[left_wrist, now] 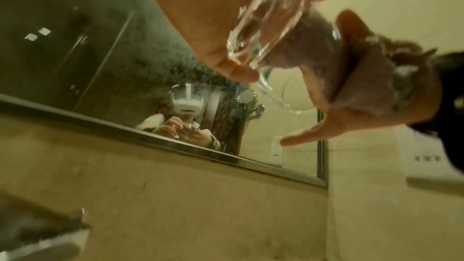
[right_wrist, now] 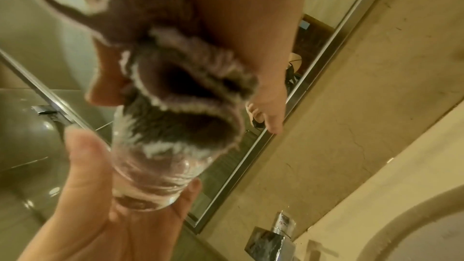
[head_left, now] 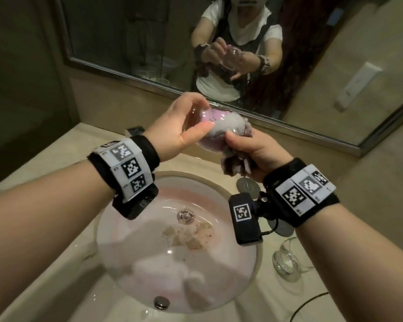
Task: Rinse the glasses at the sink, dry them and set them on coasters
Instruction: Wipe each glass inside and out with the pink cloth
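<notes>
A clear glass is held tilted above the sink. My left hand grips its base end, thumb on the side. A pink-grey cloth is stuffed into the glass, with its loose end hanging out. My right hand grips that cloth at the rim. The left wrist view shows the glass against the cloth. In the right wrist view the cloth fills the glass, which sits in my left hand. A second glass sits on the counter to the right, near two round grey coasters.
The basin holds water and brown bits around the drain. A wall mirror runs behind the counter. The tap is at the back left. A dark cable lies on the counter at the front right.
</notes>
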`<state>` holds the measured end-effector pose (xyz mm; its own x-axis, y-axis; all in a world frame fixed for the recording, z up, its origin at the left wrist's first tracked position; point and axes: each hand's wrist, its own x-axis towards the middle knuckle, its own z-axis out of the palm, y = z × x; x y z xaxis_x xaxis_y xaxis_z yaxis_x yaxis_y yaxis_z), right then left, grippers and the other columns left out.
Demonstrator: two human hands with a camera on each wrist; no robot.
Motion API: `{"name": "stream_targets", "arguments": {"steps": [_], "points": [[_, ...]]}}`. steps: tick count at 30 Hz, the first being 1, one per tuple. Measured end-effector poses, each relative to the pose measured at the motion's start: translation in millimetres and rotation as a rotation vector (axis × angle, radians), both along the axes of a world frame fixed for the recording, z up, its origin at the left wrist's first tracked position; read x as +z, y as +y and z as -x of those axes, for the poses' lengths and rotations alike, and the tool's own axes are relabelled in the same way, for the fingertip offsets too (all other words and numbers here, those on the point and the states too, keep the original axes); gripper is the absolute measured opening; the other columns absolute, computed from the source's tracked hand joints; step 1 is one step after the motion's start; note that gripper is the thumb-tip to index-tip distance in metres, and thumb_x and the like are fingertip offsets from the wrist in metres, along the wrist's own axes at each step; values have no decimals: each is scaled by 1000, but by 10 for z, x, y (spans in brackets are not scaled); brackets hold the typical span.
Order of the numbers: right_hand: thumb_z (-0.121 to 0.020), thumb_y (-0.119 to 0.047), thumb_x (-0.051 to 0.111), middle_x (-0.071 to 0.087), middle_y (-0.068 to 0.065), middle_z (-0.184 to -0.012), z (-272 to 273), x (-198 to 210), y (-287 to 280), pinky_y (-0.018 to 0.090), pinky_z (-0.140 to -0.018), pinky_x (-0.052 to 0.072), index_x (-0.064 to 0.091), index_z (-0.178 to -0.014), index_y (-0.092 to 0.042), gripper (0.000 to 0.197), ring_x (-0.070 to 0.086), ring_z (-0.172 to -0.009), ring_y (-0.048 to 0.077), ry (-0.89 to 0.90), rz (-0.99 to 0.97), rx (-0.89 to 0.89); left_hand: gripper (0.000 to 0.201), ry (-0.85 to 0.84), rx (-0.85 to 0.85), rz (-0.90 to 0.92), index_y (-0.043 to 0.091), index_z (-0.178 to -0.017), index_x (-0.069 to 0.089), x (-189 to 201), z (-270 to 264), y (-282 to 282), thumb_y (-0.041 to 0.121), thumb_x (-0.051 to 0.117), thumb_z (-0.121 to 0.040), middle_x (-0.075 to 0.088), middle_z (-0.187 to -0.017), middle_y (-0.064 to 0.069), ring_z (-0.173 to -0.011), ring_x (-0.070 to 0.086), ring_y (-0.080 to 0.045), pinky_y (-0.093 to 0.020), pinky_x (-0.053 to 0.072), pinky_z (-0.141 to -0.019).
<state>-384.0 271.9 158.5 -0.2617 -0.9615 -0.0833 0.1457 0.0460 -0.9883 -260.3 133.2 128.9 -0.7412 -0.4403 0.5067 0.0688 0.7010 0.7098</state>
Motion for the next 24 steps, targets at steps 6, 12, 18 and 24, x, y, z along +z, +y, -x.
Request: {"name": "stream_targets", "arguments": {"steps": [6,12,18,24], "points": [[-85,-21,55,58,7,-48,39,-135,-70,16,-33,40,58,-97,3,27,52,-33,16,-53,-3,43,26,-107,-87,-343,33,-115,32,-81,-30,46,47,37,-94,49,-105,-4,-68,56,-17,-18,46,-52],[-82,-38,55,59,13,-74,229,-52,36,25,-57,46,76,-89,-14,32,56,-62,22,-53,42,-114,36,34,10,-906,19,-109,44,-163,-47,-15,49,29,-98,53,-88,-10,-51,48,-14,-21,34,-39],[-97,-11,48,61,4,-82,178,-18,7,17,-48,47,57,-105,-24,18,60,-60,6,488,206,-401,44,34,-22,-1192,14,-99,51,-165,-51,98,54,33,-95,55,-88,-11,-48,47,-15,-21,29,-42],[-91,-9,50,62,-14,-104,82,-175,-53,13,-79,49,48,-131,-30,46,61,-87,-7,830,245,-280,45,-1,-119,-1405,12,-96,44,-131,-49,158,55,31,-96,51,-85,-16,-46,41,-15,-15,24,-34]]}}
